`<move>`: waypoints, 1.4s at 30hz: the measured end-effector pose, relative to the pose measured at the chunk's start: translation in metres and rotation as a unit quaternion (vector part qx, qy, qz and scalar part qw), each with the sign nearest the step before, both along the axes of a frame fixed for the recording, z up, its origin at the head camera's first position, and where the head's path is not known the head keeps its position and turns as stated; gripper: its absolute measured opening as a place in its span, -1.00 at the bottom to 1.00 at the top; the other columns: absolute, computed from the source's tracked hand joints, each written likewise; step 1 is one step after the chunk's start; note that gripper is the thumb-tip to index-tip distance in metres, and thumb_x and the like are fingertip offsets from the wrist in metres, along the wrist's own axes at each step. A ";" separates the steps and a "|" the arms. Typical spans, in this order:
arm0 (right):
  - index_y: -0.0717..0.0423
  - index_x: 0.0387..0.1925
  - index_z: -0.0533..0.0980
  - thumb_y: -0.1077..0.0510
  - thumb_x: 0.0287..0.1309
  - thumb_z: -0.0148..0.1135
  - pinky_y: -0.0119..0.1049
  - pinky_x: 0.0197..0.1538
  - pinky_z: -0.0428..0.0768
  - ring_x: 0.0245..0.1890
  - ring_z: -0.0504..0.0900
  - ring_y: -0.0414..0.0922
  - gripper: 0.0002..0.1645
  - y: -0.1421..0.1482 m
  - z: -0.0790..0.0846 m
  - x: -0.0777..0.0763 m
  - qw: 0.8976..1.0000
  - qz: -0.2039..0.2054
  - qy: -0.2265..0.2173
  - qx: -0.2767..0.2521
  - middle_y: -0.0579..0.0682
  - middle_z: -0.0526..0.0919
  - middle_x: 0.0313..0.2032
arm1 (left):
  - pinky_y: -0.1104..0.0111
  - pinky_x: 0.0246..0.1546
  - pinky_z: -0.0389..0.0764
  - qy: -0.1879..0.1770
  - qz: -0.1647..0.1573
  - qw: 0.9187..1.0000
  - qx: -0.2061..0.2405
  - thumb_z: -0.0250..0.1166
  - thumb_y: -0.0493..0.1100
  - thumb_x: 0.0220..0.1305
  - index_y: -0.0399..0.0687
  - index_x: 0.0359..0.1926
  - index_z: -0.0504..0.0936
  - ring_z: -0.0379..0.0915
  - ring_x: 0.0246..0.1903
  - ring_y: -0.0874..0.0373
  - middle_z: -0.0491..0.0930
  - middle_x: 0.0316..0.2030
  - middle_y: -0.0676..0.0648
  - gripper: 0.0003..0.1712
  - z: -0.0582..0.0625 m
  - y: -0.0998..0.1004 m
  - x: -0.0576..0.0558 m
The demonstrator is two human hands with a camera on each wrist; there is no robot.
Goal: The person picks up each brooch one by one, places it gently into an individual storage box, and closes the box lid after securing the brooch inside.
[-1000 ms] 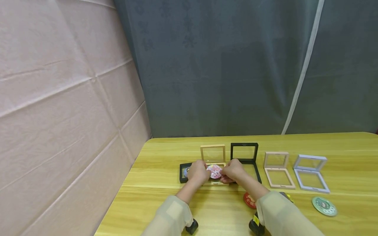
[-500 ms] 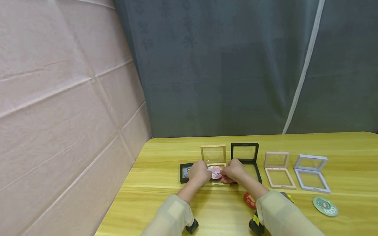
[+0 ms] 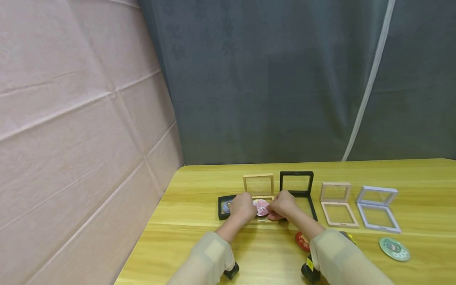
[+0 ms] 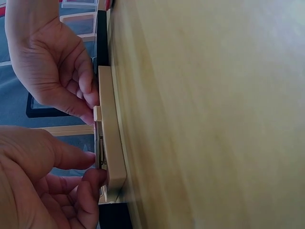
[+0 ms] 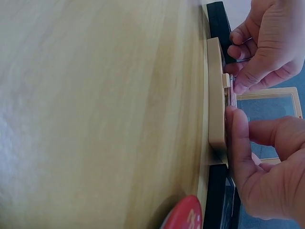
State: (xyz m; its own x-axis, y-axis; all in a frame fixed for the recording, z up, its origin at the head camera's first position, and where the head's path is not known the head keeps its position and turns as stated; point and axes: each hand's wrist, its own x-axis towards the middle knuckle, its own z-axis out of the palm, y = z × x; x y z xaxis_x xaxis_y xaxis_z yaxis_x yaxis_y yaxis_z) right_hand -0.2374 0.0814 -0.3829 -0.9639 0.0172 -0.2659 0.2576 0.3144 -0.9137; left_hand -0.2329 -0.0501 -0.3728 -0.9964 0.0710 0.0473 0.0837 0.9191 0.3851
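A round pink button badge (image 3: pixel 261 207) is held level over the lower half of an open tan display frame (image 3: pixel 258 185). My left hand (image 3: pixel 243 208) pinches its left edge between thumb and fingers. At the opposite edge my right hand (image 3: pixel 284 205) grips it with thumb and fingertips. Seen edge-on in the left wrist view, the badge (image 4: pixel 98 148) shows its pin underneath, right at the rim of the tan frame (image 4: pixel 110 138). Partly behind my left hand is a black frame (image 3: pixel 222 213) with a blue badge (image 3: pixel 227 206) in it.
Right of the tan frame stand an open black frame (image 3: pixel 296 173), a pale pink one (image 3: pixel 340 226) and a white one (image 3: pixel 382 228). Nearer me lie a red badge (image 3: pixel 302 240), partly under my right sleeve, and a green badge (image 3: pixel 394 249). A curtain (image 3: pixel 267 99) hangs behind the table.
My left hand has shifted slightly right, showing more of the blue badge. My right hand keeps its grip on the pink badge, and the frames stay put.
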 end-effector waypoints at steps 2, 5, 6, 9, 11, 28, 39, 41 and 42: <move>0.42 -0.62 0.45 0.47 -0.13 0.19 -0.39 -0.66 0.52 -0.84 0.50 -0.21 -0.92 0.000 0.000 0.000 1.000 0.000 0.002 0.003 0.09 0.52 -0.77 | 0.30 -0.74 0.31 0.002 0.001 1.000 -0.009 0.28 -0.27 -0.10 -0.03 -0.75 0.34 0.30 -0.68 0.13 0.39 -0.71 -0.01 -0.71 0.000 0.001 -0.001; 0.42 -0.63 0.45 0.47 -0.15 0.19 -0.38 -0.66 0.52 -0.85 0.50 -0.20 -0.92 0.000 0.000 -0.001 1.000 -0.002 0.001 0.008 0.09 0.52 -0.79 | 0.28 -0.73 0.32 0.004 0.000 1.000 -0.018 0.29 -0.27 -0.11 -0.03 -0.76 0.33 0.31 -0.67 0.12 0.40 -0.70 -0.02 -0.70 0.001 0.002 -0.001; 0.42 -0.64 0.46 0.48 -0.15 0.19 -0.38 -0.66 0.52 -0.85 0.49 -0.20 -0.92 0.000 -0.001 -0.001 1.000 -0.003 0.000 0.010 0.09 0.52 -0.79 | 0.28 -0.73 0.33 0.006 0.001 1.000 -0.022 0.29 -0.27 -0.11 -0.02 -0.76 0.33 0.32 -0.66 0.12 0.41 -0.70 -0.02 -0.70 0.001 0.002 -0.001; 0.41 -0.65 0.47 0.47 -0.18 0.20 -0.37 -0.66 0.52 -0.86 0.49 -0.20 -0.92 0.000 0.000 -0.002 1.000 -0.006 -0.001 0.018 0.09 0.51 -0.80 | 0.26 -0.71 0.36 0.008 0.003 0.999 -0.035 0.29 -0.27 -0.12 -0.03 -0.75 0.36 0.35 -0.64 0.11 0.44 -0.68 -0.03 -0.73 0.000 0.003 -0.002; 0.40 -0.65 0.47 0.47 -0.19 0.21 -0.37 -0.65 0.53 -0.85 0.50 -0.21 -0.91 0.000 0.000 -0.002 1.000 -0.008 -0.001 0.022 0.08 0.52 -0.80 | 0.25 -0.70 0.38 0.008 0.006 0.999 -0.045 0.29 -0.28 -0.13 -0.03 -0.73 0.39 0.38 -0.62 0.10 0.46 -0.65 -0.04 -0.76 0.000 0.004 -0.002; 0.34 -0.73 0.44 0.46 -0.20 0.24 -0.34 -0.65 0.53 -0.85 0.50 -0.18 -0.83 0.001 0.002 -0.001 0.999 -0.003 0.028 0.042 0.10 0.53 -0.79 | 0.27 -0.73 0.40 0.046 -0.003 0.995 -0.093 0.26 -0.25 -0.07 -0.05 -0.71 0.47 0.47 -0.57 0.07 0.51 -0.61 -0.07 -0.81 0.007 0.005 0.000; 0.14 -0.85 0.29 0.39 -0.28 0.33 -0.38 -0.69 0.47 -0.86 0.47 -0.19 -0.62 0.013 0.011 0.015 0.976 0.054 0.117 0.174 -0.02 0.45 -0.85 | 0.48 -0.88 0.11 0.083 -0.002 0.994 -0.065 0.06 -0.21 0.23 -0.07 -0.74 0.33 0.06 -0.85 0.27 0.18 -0.83 0.04 -0.61 0.024 -0.012 -0.003; 0.13 -0.83 0.28 0.38 -0.35 0.40 -0.43 -0.72 0.40 -0.87 0.43 -0.21 -0.59 0.015 0.012 0.019 0.972 0.066 0.120 0.190 -0.06 0.39 -0.87 | 0.44 -0.87 0.19 0.088 0.009 0.995 -0.055 0.07 -0.16 0.25 -0.20 -0.53 0.46 0.16 -0.83 0.22 0.27 -0.80 -0.01 -0.74 0.028 -0.014 -0.005; 0.13 -0.83 0.28 0.37 -0.38 0.43 -0.45 -0.74 0.34 -0.87 0.41 -0.22 -0.57 0.015 0.012 0.020 0.970 0.071 0.122 0.199 -0.08 0.37 -0.88 | 0.42 -0.87 0.22 0.088 0.013 0.995 -0.048 0.08 -0.14 0.24 -0.27 -0.37 0.50 0.19 -0.82 0.20 0.30 -0.79 -0.03 -0.76 0.030 -0.014 -0.006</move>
State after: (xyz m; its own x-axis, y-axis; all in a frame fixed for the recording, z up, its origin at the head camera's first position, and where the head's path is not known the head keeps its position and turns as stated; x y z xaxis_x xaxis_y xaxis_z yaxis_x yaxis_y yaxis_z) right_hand -0.2173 0.0962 -0.3709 -0.9974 -0.0652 -0.0295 -0.0221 0.6716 -0.7406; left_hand -0.2387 -0.0646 -0.3429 -0.9747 0.0569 0.2159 0.1171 0.9537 0.2771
